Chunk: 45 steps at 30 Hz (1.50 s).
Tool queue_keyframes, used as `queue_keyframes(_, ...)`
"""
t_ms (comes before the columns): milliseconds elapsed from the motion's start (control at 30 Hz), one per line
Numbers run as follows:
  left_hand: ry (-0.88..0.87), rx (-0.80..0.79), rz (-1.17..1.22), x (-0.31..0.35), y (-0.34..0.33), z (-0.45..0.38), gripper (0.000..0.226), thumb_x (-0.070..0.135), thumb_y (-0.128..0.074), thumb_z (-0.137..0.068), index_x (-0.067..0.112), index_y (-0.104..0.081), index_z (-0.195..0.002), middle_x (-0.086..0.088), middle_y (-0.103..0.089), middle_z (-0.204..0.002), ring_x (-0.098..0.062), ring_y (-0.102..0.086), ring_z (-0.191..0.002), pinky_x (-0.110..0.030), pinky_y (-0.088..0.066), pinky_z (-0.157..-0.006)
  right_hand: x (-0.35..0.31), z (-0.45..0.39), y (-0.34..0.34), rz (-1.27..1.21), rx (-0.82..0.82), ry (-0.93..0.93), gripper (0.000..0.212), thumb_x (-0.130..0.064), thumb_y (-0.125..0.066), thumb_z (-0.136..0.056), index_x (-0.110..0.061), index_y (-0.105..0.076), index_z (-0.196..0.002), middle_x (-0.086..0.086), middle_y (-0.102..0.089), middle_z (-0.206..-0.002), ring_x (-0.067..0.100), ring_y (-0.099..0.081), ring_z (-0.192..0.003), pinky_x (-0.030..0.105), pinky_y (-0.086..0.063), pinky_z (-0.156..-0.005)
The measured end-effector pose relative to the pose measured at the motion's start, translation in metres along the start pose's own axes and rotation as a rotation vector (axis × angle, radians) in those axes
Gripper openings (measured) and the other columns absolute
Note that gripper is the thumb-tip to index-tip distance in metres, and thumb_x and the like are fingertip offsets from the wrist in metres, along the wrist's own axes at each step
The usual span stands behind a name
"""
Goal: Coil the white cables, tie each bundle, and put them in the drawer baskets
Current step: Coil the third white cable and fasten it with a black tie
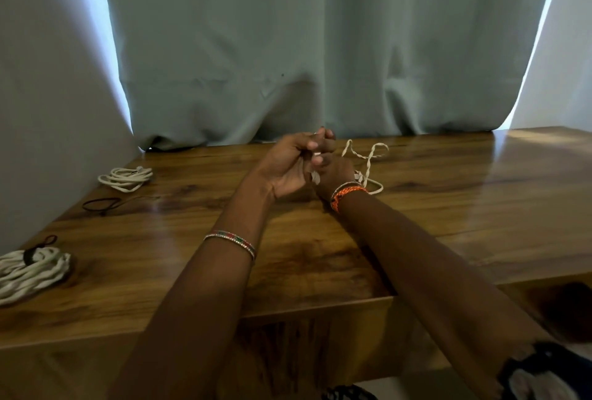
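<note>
White cables, three on the wooden surface [448, 207]. One twisted cable [368, 159], loose, mid-surface, both hands curled round its near end: left hand [288, 165], right hand [334, 172]. One thin coil [126, 178], far left. One thick coiled bundle [30, 271], black tie [33, 254] round it, near left. One loose black tie [105, 204] between the coils.

Left hand [290, 164] and right hand [333, 172] meet (fingers curled), forearms outstretched.

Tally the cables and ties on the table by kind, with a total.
White cables: 3, namely tied bundle, coiled bundle, loose cable held by both hands.
Black ties: 2, namely one lying loose, one on the tied bundle.
Total: 5
</note>
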<state>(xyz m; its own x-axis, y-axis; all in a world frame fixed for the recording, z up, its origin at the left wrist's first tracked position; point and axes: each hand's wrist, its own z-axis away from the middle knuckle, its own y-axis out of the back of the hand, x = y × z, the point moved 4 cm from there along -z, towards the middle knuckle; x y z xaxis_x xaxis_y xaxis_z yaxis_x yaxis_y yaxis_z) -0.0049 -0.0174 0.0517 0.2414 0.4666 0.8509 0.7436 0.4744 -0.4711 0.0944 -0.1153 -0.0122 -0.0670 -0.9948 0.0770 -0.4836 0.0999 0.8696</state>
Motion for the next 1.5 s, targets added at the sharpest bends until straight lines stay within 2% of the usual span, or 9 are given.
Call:
queue_keyframes(167,-0.166,0.212,-0.202,0.018,0.023,-0.004,0.029,0.003,-0.022,-0.095,0.017,-0.039,-0.076,0.009,-0.038,-0.044,-0.001,-0.030,-0.031,-0.015,-0.020,-0.033,-0.022,0.037,0.030,0.108,-0.104,0.066,0.030,-0.015,-0.036,-0.096,-0.007,-0.045,-0.123,0.014,-0.059,-0.122,0.032,-0.058,-0.111,0.039,-0.046,-0.086)
queue_keyframes(300,-0.231,0.373,-0.347,0.024,0.044,-0.005,0.033,-0.002,-0.021,-0.090,0.021,-0.036,-0.071,0.011,-0.039,-0.043,-0.003,-0.032,-0.033,-0.015,-0.024,-0.036,-0.035,0.087,0.064,0.091,-0.090,0.156,0.027,-0.014,-0.037,-0.096,-0.006,-0.045,-0.121,0.010,-0.061,-0.119,0.028,-0.061,-0.108,0.036,-0.043,-0.085)
queue_keyframes(400,-0.152,0.434,-0.349,0.014,0.056,-0.005,0.031,0.016,-0.021,-0.101,0.017,-0.038,-0.076,0.011,-0.041,-0.045,-0.006,-0.036,-0.036,-0.017,-0.031,-0.041,-0.042,0.120,0.084,-0.015,-0.097,0.261,0.024,-0.015,-0.038,-0.097,-0.007,-0.048,-0.118,0.011,-0.061,-0.117,0.029,-0.061,-0.104,0.034,-0.042,-0.075)
queue_keyframes(633,-0.040,0.453,-0.322,0.000,0.052,-0.008,0.053,0.051,-0.012,-0.099,0.012,-0.039,-0.077,-0.001,-0.041,-0.061,-0.014,-0.044,-0.049,-0.027,-0.039,-0.053,-0.033,0.146,0.135,-0.129,-0.129,0.350,0.021,-0.025,-0.051,-0.091,-0.012,-0.058,-0.106,0.006,-0.061,-0.099,0.024,-0.059,-0.089,0.029,-0.038,-0.067)
queue_keyframes(800,0.006,0.461,-0.447,-0.006,0.052,-0.012,0.069,0.061,-0.010,-0.094,0.003,-0.047,-0.102,-0.011,-0.056,-0.077,-0.015,-0.060,-0.058,-0.028,-0.046,-0.061,-0.016,0.114,0.151,-0.427,-0.352,0.280,0.015,-0.020,-0.060,-0.087,-0.018,-0.056,-0.073,-0.005,-0.049,-0.065,0.008,-0.053,-0.058,0.020,-0.037,-0.048)
queue_keyframes(867,0.055,0.393,-0.456,-0.009,0.048,-0.013,0.076,0.062,-0.008,-0.094,0.001,-0.048,-0.112,-0.016,-0.064,-0.086,-0.019,-0.066,-0.069,-0.027,-0.053,-0.067,-0.001,0.093,0.159,-0.515,-0.358,0.250,0.012,-0.020,-0.062,-0.087,-0.014,-0.066,-0.078,-0.005,-0.051,-0.057,0.005,-0.048,-0.047,0.019,-0.039,-0.046)
queue_keyframes(1067,0.064,0.195,-0.349,-0.016,0.020,-0.009,0.051,0.057,-0.011,-0.096,0.023,-0.044,-0.075,-0.001,-0.045,-0.061,-0.016,-0.048,-0.051,-0.028,-0.041,-0.054,0.017,0.038,0.175,-0.340,-0.142,0.432,0.017,-0.020,-0.061,-0.089,-0.015,-0.071,-0.102,0.004,-0.070,-0.098,0.015,-0.062,-0.087,0.035,-0.051,-0.081)
queue_keyframes(1300,0.024,0.010,-0.176,0.001,0.011,-0.004,0.047,0.049,-0.021,-0.096,0.014,-0.047,-0.078,0.004,-0.045,-0.056,-0.010,-0.042,-0.044,-0.021,-0.041,-0.045,0.014,0.028,0.173,0.046,0.331,0.670,0.015,-0.017,-0.044,-0.091,-0.011,-0.057,-0.089,0.007,-0.063,-0.082,0.026,-0.058,-0.076,0.036,-0.040,-0.076)
queue_keyframes(1500,-0.043,-0.117,-0.110,0.002,-0.020,-0.005,0.028,0.030,-0.027,-0.094,0.015,-0.043,-0.077,0.007,-0.041,-0.054,-0.009,-0.039,-0.044,-0.022,-0.040,-0.045,0.027,0.025,0.144,-0.226,0.584,0.497,0.021,-0.023,-0.043,-0.079,-0.007,-0.056,-0.077,0.010,-0.059,-0.069,0.031,-0.057,-0.063,0.030,-0.032,-0.068)
